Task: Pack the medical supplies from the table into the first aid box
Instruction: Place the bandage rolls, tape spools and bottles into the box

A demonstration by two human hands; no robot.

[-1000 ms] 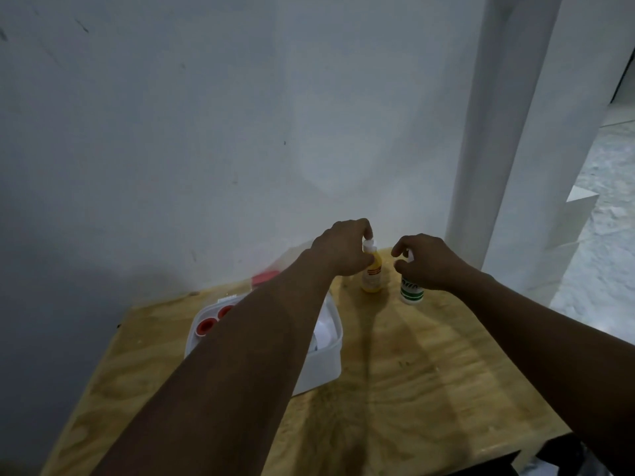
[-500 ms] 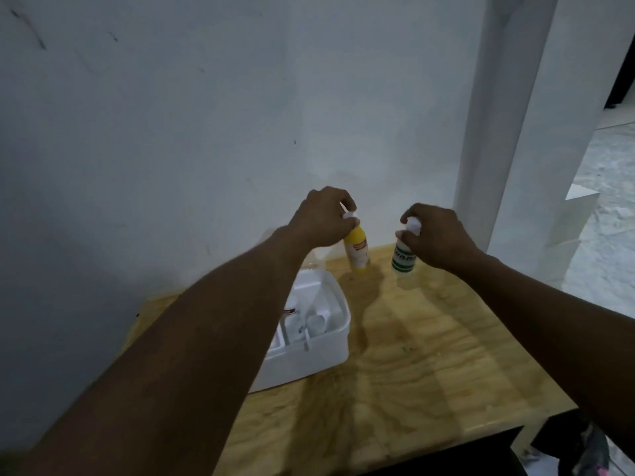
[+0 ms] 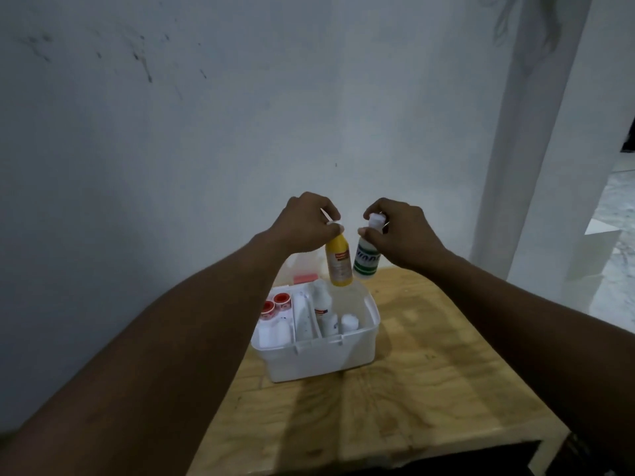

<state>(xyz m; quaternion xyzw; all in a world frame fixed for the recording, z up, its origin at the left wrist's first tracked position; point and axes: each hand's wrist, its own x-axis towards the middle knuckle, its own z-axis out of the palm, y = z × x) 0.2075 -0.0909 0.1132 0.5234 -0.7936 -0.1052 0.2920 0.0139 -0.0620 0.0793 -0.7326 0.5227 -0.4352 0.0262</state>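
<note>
both bottles lifted off table since earlier, now above back right of white plastic first aid box. left hand pinches yellow plastic bottle by cap; right hand pinches white green-labelled bottle by cap. box near back edge of wooden table.

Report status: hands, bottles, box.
Left hand pinches yellow bottle by its top; right hand pinches green-label bottle by its cap. Both bottles in the air by the open box, far side. Box part full; nothing in the way.

A wooden table stands against a stained white wall.
</note>
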